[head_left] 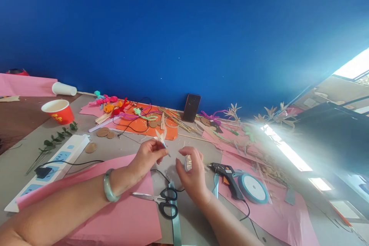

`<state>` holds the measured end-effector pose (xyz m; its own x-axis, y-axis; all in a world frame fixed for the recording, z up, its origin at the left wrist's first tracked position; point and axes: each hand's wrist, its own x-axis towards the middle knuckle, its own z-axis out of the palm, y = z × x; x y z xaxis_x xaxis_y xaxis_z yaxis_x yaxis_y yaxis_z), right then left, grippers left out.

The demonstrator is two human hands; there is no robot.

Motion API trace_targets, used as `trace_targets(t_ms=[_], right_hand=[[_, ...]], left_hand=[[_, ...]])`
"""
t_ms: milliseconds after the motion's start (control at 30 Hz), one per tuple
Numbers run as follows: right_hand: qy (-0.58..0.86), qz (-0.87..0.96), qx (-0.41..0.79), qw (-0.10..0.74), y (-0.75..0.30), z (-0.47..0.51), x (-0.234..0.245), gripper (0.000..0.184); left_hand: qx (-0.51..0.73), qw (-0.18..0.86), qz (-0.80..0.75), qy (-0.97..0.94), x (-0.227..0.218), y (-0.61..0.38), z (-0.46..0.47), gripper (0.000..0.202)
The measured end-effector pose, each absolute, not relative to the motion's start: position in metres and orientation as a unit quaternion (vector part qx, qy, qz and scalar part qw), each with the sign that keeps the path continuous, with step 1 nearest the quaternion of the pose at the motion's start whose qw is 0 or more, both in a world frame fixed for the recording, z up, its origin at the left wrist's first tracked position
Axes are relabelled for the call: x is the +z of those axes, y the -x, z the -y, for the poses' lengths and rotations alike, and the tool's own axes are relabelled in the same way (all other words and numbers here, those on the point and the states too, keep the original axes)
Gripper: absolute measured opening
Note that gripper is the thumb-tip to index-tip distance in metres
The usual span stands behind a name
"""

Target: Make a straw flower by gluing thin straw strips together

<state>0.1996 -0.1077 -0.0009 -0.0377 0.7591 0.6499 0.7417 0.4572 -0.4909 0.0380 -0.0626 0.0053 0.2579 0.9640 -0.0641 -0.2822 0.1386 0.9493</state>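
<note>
My left hand (150, 153) pinches a small pale flower (161, 136) made of straw-coloured petals, held upright. A bit of light blue shows at its stem, just above the fingertips. To its right, my right hand (191, 173) is raised with thumb and index finger curved and apart, touching nothing that I can see between them. A pale, ridged item (188, 162) shows behind the right hand, partly hidden by the fingers; I cannot make out what it is. Black-handled scissors (161, 199) lie between my forearms, across a blue-green ribbon (175, 226).
A glue gun (227, 177) and a ribbon spool (253, 187) lie at right on pink paper (291, 215). A power strip (57, 165), a red cup (60, 112) and a leafy sprig (56, 140) are at left. A phone (191, 108) leans on the blue wall (173, 38).
</note>
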Motion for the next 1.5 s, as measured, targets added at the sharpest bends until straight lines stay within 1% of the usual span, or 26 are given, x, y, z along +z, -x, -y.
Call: trace_targets(t_ms=[67,100,133,233,400,567,667,733,833,867,900,1000,1133,1167,1200,1267,1333,1367,1400,1433,1467,1500], right_hand=[[0.522,0.703,0.033,0.481,-0.202,0.106,0.001,0.007],[0.524,0.697,0.044,0.487,-0.202,0.105,0.001,0.003],[0.526,0.692,0.056,0.492,-0.203,0.105,0.002,0.003],[0.534,0.673,0.108,0.501,-0.205,0.103,0.001,0.008],[0.566,0.632,0.189,0.495,-0.206,0.1,-0.002,0.02],[0.579,0.628,0.206,0.478,-0.204,0.099,-0.002,0.043],[0.586,0.629,0.208,0.466,-0.204,0.1,-0.001,0.049],[0.582,0.635,0.21,0.463,-0.204,0.101,0.0,0.045],[0.558,0.647,0.219,0.471,-0.204,0.102,-0.001,0.024],[0.552,0.644,0.224,0.48,-0.204,0.102,-0.002,0.021],[0.548,0.636,0.23,0.492,-0.204,0.102,-0.003,0.02],[0.539,0.617,0.242,0.52,-0.205,0.1,-0.007,0.027],[0.544,0.667,0.196,0.47,-0.205,0.101,-0.007,0.034],[0.539,0.682,0.178,0.461,-0.205,0.101,-0.006,0.034],[0.529,0.693,0.165,0.461,-0.204,0.102,-0.005,0.027],[0.507,0.699,0.156,0.479,-0.203,0.103,-0.004,0.006],[0.499,0.7,0.158,0.486,-0.203,0.103,-0.004,0.014],[0.501,0.7,0.156,0.485,-0.203,0.103,-0.004,0.007],[0.505,0.698,0.153,0.484,-0.203,0.103,-0.005,0.005],[0.508,0.696,0.151,0.484,-0.204,0.103,-0.005,0.015],[0.511,0.694,0.152,0.484,-0.205,0.103,-0.005,0.019],[0.512,0.691,0.157,0.485,-0.205,0.103,-0.004,0.017]], left_hand=[[0.475,0.653,-0.379,-0.453,0.002,-0.038,0.061,0.024],[0.472,0.652,-0.38,-0.455,0.001,-0.038,0.06,0.025],[0.469,0.652,-0.381,-0.458,0.0,-0.038,0.059,0.026],[0.46,0.645,-0.387,-0.473,-0.002,-0.037,0.058,0.026],[0.459,0.614,-0.399,-0.503,0.001,-0.037,0.059,0.034],[0.447,0.596,-0.392,-0.54,-0.003,-0.037,0.061,0.047],[0.445,0.562,-0.393,-0.575,-0.01,-0.037,0.061,0.05],[0.45,0.527,-0.395,-0.604,-0.012,-0.037,0.062,0.052],[0.451,0.472,-0.396,-0.645,-0.012,-0.037,0.065,0.054],[0.449,0.458,-0.396,-0.658,-0.011,-0.037,0.066,0.055],[0.447,0.445,-0.395,-0.668,-0.01,-0.036,0.067,0.055],[0.446,0.412,-0.389,-0.693,-0.008,-0.035,0.069,0.056],[0.444,0.364,-0.375,-0.728,-0.006,-0.032,0.07,0.061],[0.443,0.355,-0.374,-0.733,-0.006,-0.031,0.071,0.062],[0.442,0.349,-0.375,-0.736,-0.006,-0.031,0.071,0.062],[0.44,0.346,-0.378,-0.737,-0.006,-0.03,0.071,0.062],[0.44,0.35,-0.377,-0.736,-0.005,-0.03,0.071,0.063],[0.44,0.354,-0.376,-0.735,-0.005,-0.031,0.071,0.063],[0.44,0.359,-0.375,-0.733,-0.004,-0.031,0.071,0.063],[0.439,0.365,-0.374,-0.731,-0.004,-0.031,0.071,0.064],[0.437,0.372,-0.373,-0.729,-0.004,-0.032,0.071,0.065],[0.435,0.38,-0.372,-0.727,-0.004,-0.032,0.071,0.065]])
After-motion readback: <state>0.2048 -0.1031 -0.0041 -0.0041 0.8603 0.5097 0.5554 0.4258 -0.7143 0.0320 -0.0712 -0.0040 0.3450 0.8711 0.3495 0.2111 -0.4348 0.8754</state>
